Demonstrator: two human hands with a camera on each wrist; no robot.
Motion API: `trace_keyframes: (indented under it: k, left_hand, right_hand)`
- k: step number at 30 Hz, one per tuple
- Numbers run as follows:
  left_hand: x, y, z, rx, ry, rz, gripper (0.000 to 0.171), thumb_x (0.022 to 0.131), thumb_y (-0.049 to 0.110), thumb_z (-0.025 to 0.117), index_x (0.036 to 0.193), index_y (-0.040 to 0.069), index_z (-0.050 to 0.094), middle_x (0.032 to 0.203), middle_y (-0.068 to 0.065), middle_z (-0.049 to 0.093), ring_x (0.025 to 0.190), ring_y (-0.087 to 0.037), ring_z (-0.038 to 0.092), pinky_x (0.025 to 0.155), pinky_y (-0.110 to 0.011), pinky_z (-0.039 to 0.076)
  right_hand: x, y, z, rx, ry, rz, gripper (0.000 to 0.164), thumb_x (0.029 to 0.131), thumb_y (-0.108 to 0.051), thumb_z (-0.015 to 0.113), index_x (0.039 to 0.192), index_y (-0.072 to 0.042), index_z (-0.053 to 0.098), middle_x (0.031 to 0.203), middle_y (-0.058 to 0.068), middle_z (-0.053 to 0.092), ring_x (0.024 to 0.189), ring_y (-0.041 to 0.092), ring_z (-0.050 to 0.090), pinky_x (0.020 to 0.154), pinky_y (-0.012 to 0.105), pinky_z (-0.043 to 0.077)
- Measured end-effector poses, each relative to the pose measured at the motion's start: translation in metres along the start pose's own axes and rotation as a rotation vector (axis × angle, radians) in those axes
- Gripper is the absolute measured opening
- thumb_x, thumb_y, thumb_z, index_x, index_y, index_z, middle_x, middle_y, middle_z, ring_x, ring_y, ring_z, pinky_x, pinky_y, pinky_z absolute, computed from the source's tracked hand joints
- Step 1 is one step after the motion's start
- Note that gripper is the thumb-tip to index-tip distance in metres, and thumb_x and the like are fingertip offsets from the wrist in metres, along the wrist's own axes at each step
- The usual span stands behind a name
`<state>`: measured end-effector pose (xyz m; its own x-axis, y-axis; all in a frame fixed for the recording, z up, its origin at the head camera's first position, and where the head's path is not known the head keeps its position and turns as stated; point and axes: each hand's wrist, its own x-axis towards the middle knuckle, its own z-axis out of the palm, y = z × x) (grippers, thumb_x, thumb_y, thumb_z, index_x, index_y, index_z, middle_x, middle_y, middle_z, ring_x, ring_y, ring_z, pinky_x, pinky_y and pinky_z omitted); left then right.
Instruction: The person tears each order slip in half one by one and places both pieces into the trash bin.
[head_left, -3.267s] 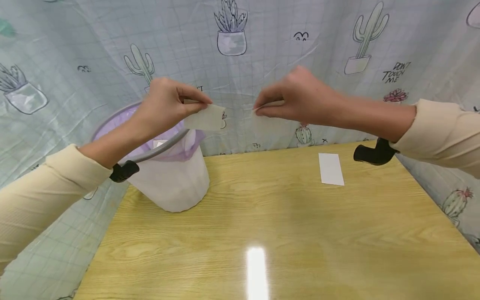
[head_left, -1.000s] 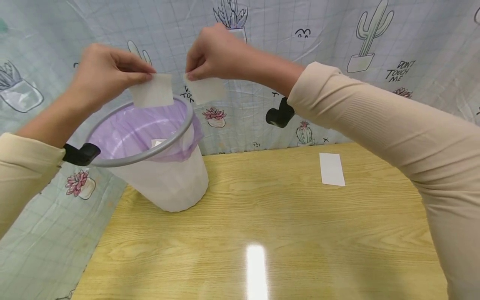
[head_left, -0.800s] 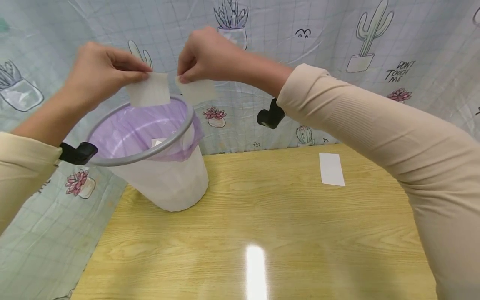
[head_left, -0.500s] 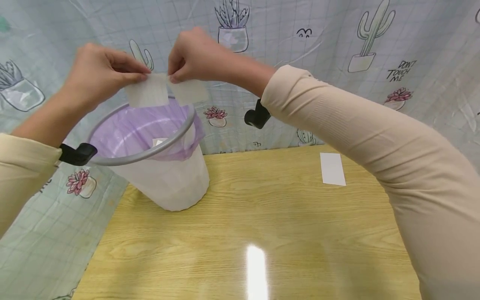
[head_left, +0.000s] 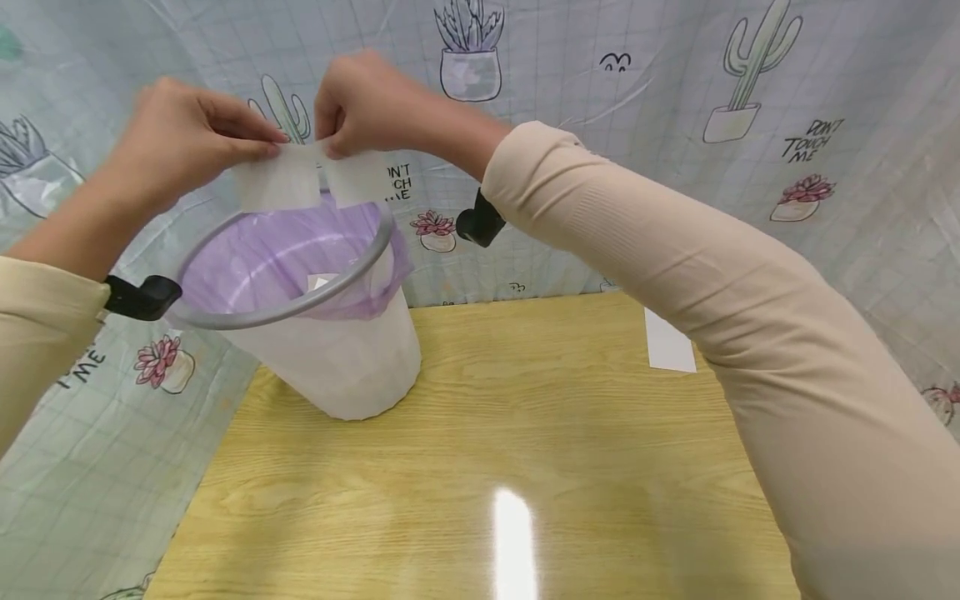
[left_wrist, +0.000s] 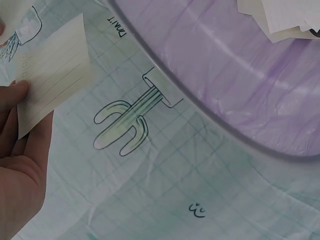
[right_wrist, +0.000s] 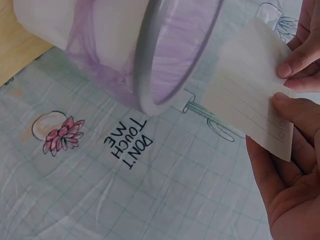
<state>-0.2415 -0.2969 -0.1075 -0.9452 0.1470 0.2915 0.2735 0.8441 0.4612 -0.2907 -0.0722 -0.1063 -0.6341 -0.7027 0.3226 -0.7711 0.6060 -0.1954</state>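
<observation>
My left hand (head_left: 176, 142) pinches a small pale paper piece (head_left: 279, 179) between thumb and fingers, above the bin's far side in the head view. Printed lines run across this paper (left_wrist: 60, 75) in the left wrist view. Right beside it, my right hand (head_left: 382, 104) pinches a second paper piece (head_left: 360, 179), also ruled with lines. The two papers' edges come close together and both hang over the far rim. Below them stands a white bin (head_left: 352, 367) with a grey rim (head_left: 277, 315) and a purple liner (head_left: 247, 267).
Several paper scraps (left_wrist: 295, 20) lie inside the bin. A white paper (head_left: 667, 343) lies on the wooden table (head_left: 525, 417) at the right, partly covered by my right sleeve (head_left: 675, 275). A cactus-print curtain (head_left: 570, 208) hangs behind and at the left.
My right hand has moved left with its paper, up to the left hand's paper. Earlier, both hands rose and moved left to the bin, and the left hand now drifts slightly further left.
</observation>
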Motion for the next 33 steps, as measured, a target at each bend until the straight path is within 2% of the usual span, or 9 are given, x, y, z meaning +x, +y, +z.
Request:
trace_keyframes:
  k: [7,13,25,30,33]
  left_hand:
    - [0.006,-0.006,-0.008,0.014,-0.010,-0.057,0.020,0.093,0.024,0.077,0.112,0.018,0.081,0.074,0.033,0.066,0.081,0.000,0.056,0.066,-0.011,0.040]
    - [0.007,-0.013,-0.012,0.080,-0.020,-0.080,0.027,0.096,0.029,0.073,0.119,0.016,0.078,0.075,0.036,0.062,0.087,-0.005,0.053,0.068,-0.013,0.040]
    - [0.006,-0.019,-0.010,0.119,-0.052,-0.093,0.034,0.096,0.030,0.072,0.123,0.009,0.075,0.076,0.033,0.061,0.086,-0.008,0.053,0.063,-0.010,0.043]
    - [0.007,-0.020,-0.008,0.070,-0.087,-0.090,0.034,0.098,0.030,0.070,0.123,0.008,0.074,0.077,0.032,0.065,0.075,0.008,0.062,0.063,-0.007,0.045]
    - [0.007,-0.019,-0.006,0.036,-0.105,-0.092,0.032,0.100,0.027,0.067,0.125,0.007,0.072,0.077,0.031,0.067,0.071,0.010,0.065,0.064,-0.006,0.046]
  right_hand:
    - [0.016,-0.009,0.004,-0.019,-0.048,0.006,0.020,0.092,-0.018,0.072,0.110,-0.018,0.081,0.106,-0.006,0.075,0.091,0.004,0.061,0.084,0.018,0.049]
    - [0.022,-0.015,0.010,-0.002,-0.102,0.016,0.024,0.093,-0.018,0.073,0.116,-0.018,0.079,0.119,-0.004,0.073,0.104,0.008,0.063,0.088,0.019,0.050]
    - [0.026,-0.017,0.020,0.027,-0.129,0.019,0.023,0.096,-0.018,0.070,0.117,-0.017,0.078,0.120,-0.004,0.073,0.103,0.007,0.062,0.089,0.019,0.049]
    - [0.023,-0.018,0.024,0.100,-0.157,0.000,0.020,0.095,-0.016,0.072,0.113,-0.014,0.079,0.111,-0.001,0.075,0.091,0.008,0.067,0.082,0.020,0.053]
    - [0.019,-0.016,0.024,0.152,-0.175,-0.008,0.018,0.095,-0.012,0.071,0.111,-0.010,0.078,0.103,0.002,0.076,0.078,0.009,0.068,0.075,0.020,0.054]
